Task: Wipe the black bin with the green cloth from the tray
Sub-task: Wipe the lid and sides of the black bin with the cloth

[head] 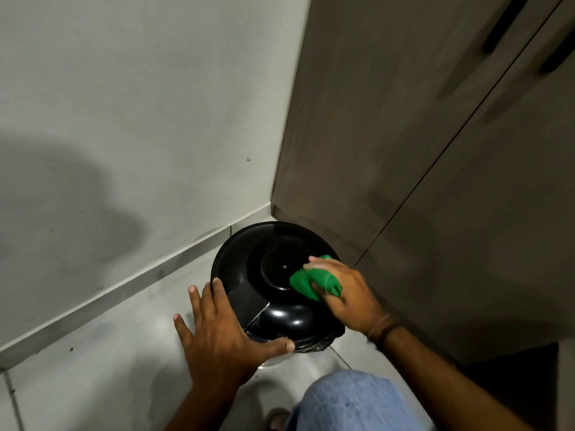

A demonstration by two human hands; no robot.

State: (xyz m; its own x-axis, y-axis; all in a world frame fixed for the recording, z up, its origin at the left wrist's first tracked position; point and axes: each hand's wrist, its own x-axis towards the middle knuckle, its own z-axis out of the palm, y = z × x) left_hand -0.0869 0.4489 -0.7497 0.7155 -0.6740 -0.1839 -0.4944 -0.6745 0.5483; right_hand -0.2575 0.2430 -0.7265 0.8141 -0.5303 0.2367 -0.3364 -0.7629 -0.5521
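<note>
A round black bin stands on the floor in the corner between the wall and a cabinet, seen from above with its glossy lid on. My right hand is closed around a bunched green cloth and presses it onto the right side of the lid. My left hand lies flat against the bin's left front edge, fingers spread and thumb along the front rim. A black liner bag shows at the bin's front rim. No tray is in view.
A grey wall rises on the left with a pale skirting strip along the tiled floor. Dark wood cabinet doors with black handles close off the right. My knee in light blue trousers is at the bottom.
</note>
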